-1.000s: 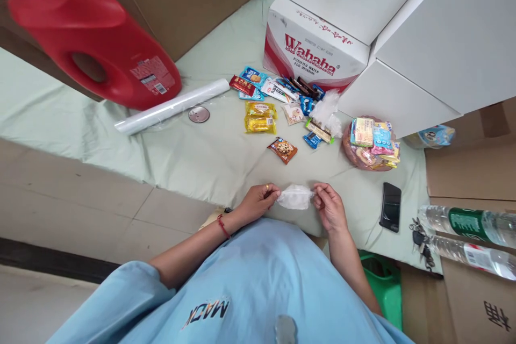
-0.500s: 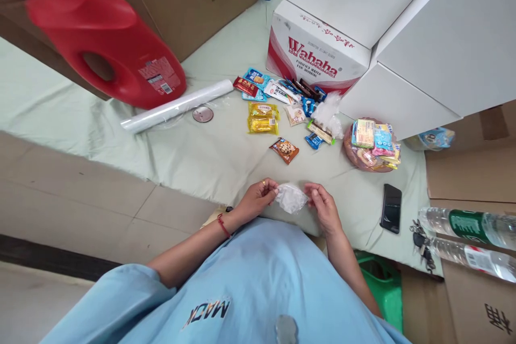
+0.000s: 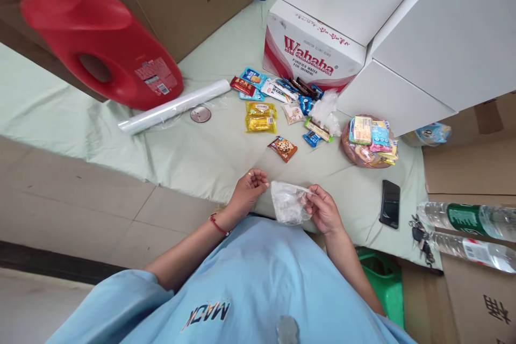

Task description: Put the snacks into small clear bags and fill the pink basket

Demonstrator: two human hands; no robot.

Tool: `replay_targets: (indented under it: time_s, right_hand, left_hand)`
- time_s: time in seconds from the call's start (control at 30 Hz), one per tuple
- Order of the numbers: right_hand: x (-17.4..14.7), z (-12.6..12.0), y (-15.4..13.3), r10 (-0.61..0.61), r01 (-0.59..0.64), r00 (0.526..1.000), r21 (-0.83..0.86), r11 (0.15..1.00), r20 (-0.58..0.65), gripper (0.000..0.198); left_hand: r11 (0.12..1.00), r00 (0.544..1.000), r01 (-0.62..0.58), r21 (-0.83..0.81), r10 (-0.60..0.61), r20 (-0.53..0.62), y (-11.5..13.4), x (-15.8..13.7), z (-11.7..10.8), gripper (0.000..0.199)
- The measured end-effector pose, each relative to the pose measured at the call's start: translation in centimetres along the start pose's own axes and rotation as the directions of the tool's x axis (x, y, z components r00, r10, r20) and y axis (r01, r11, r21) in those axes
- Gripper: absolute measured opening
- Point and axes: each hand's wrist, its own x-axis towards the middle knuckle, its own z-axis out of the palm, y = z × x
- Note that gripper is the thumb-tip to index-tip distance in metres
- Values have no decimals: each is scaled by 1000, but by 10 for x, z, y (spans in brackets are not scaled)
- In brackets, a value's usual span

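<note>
A small clear plastic bag (image 3: 289, 205), crinkled and partly spread out, hangs just above the near edge of the cloth-covered surface. My right hand (image 3: 323, 209) pinches its right side between thumb and fingers. Close to the bag's left edge is my left hand (image 3: 249, 192), with a small gap between them; its fingers are loosely curled, the thumb is apart, and it holds nothing. Beyond the hands lies a brown cookie packet (image 3: 284, 149). Yellow snack packets (image 3: 260, 117) and a crumpled heap of clear bags (image 3: 326, 111) lie farther back.
A plastic film roll (image 3: 175, 107), round metal disc (image 3: 200, 114) and red jug (image 3: 105, 43) stand left. A Wahaha carton (image 3: 312, 56) is behind the snacks. Rightward are a snack-filled bowl (image 3: 355, 157), phone (image 3: 389, 204), keys (image 3: 420, 236) and water bottles (image 3: 463, 220).
My left hand has let go of the clear bag and moved slightly left. My right hand has taken hold of its right side, and the bag has spread wider.
</note>
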Motion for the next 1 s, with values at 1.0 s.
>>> replay_targets:
  time_s: [1.0]
  right_hand:
    - [6,17,5,24,23,992,370,929,-121,27]
  left_hand:
    - [953,954,-29,302,-64,294,5,-19,30,39]
